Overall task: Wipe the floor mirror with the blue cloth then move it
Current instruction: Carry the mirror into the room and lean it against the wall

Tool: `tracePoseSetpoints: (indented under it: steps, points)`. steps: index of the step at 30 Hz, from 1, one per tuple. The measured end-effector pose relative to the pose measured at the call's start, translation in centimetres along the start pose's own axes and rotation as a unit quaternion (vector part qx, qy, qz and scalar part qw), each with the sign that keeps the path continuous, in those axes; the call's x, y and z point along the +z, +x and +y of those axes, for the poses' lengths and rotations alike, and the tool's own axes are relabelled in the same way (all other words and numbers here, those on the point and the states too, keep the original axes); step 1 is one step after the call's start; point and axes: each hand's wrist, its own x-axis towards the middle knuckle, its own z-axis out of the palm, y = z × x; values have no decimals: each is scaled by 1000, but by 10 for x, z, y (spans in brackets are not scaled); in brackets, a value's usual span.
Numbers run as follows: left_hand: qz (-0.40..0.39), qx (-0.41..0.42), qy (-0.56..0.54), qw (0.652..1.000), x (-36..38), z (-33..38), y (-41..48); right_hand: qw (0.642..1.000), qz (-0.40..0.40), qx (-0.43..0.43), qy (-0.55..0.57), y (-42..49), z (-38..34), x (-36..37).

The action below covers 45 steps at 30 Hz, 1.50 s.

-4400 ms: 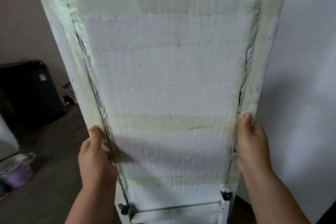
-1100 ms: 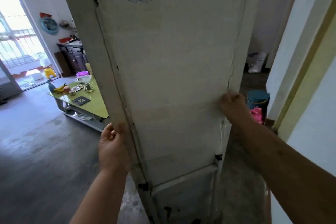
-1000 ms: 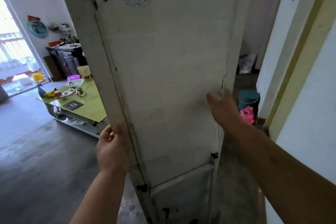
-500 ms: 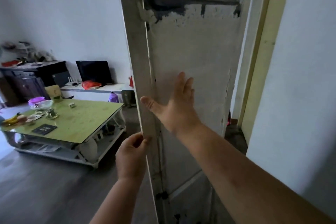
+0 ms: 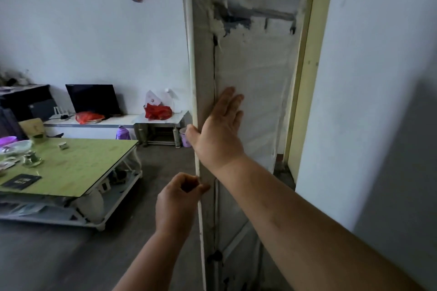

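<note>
Mirror: tall white-framed floor mirror (image 5: 250,92) standing upright with its worn, peeling paper-backed rear side facing the camera, in the middle of the view between the open room on the left and the white wall on the right.
Mirror damage: dark torn patch near the top of the backing; dark seam running down beside the left frame rail.
Left hand: left hand (image 5: 177,201) low at the mirror's left edge, fingers (image 5: 201,188) curled round and pinching the thin frame rail.
Right hand: right hand (image 5: 218,132) higher up, palm laid flat on the backing, fingers (image 5: 233,99) spread and straight, thumb hooked over the left rail; pressing, not closed round anything.
Right forearm: crossing from the lower right corner up to the mirror.
Low table: green-topped low table (image 5: 71,163) with white frame at left, well apart from the mirror, carrying small dishes and a dark booklet.
Back wall: long white shelf (image 5: 113,120) bearing a dark screen (image 5: 92,99) and red bags (image 5: 158,111).
Floor: dark grey floor (image 5: 71,262), mirror foot out of view.
Doorway: yellowish door frame (image 5: 305,78) just behind the mirror's right side.
Blue cloth: not visible.
</note>
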Motion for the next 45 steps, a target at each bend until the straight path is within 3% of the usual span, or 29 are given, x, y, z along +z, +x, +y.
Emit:
tracePoseSetpoints:
  steps: [5, 15, 24, 40, 45]
  points:
    - [-25, 11, 3, 1000, 23, 16, -14, 998, 46, -26, -15, 1, 23, -5]
    - [-67, 41, 14, 997, 85, 52, -40, 972, 231, -34, 38, -7, 76, -38]
    - [-93, 36, -14, 995, 101, 58, -57, 967, 244, -64, 26, -21, 98, -63]
    - [-123, 88, 41, 988, 149, 87, -111, 945, 318, -70, 27, -55, 142, -123]
    - [-144, 85, 42, 985, 163, 96, -123, 928, 366, -16, -68, -62, 158, -144]
